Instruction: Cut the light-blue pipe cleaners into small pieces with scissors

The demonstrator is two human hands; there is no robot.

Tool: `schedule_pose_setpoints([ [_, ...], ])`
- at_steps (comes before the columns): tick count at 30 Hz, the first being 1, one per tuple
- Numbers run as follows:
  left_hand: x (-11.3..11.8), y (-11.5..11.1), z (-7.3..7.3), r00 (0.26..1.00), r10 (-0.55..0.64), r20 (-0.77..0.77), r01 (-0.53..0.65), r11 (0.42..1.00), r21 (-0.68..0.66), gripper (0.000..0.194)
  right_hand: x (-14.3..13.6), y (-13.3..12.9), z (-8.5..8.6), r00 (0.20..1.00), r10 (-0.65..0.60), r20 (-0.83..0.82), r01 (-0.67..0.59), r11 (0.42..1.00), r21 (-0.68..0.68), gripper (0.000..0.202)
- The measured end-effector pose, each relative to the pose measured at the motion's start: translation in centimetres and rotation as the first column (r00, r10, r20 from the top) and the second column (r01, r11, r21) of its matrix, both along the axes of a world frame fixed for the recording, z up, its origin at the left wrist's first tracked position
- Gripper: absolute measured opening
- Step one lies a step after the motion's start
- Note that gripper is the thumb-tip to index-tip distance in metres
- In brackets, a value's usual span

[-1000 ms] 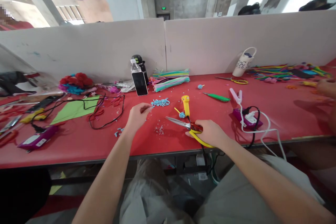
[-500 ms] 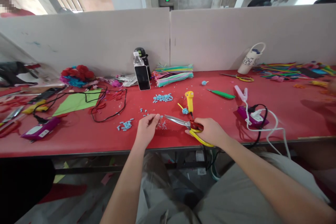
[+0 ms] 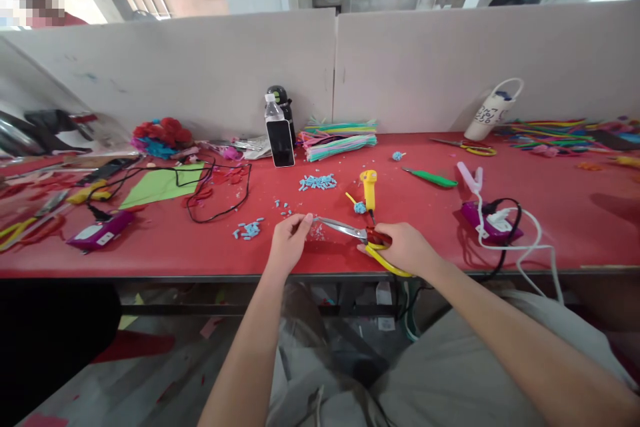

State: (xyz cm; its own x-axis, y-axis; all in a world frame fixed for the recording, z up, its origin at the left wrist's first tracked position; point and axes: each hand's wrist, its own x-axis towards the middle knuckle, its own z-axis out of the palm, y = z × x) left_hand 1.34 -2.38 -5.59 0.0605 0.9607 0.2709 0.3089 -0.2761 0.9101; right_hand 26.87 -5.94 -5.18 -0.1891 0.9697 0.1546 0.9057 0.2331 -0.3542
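Gripping scissors (image 3: 345,227) at lower centre, your right hand (image 3: 409,248) wraps their handles. Your left hand (image 3: 289,241) pinches narrowly, contents unclear.

Bare hands (image 3: 290,241), bare forearms (image 3: 253,337), loose greyish-beige clothing (image 3: 445,373)

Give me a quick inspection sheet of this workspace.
Surface: red tabletop with pale scraps.
Job's things: yellow-handled scissors; blue pieces, mostly in two piles.
Clutter: phone, green-handled tool, bundle of coloured strips.
Hands: right hand grips the scissors; left hand pinched at the blade tips, any held piece too small to tell.
Cables: black cord loops across a green sheet; white cable at right.
Surroundings: pale partition behind; person beyond, far left.
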Motion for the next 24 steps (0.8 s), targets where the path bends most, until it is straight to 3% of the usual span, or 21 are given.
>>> schedule_pose_setpoints([
  [24, 0.12, -0.03, -0.15, 1.0, -0.016, -0.015, 0.015, 0.998, -0.059, 0.04, -0.35, -0.09, 0.2, 1.0, -0.012, 0.01, 0.012, 1.0, -0.024, 0.037],
])
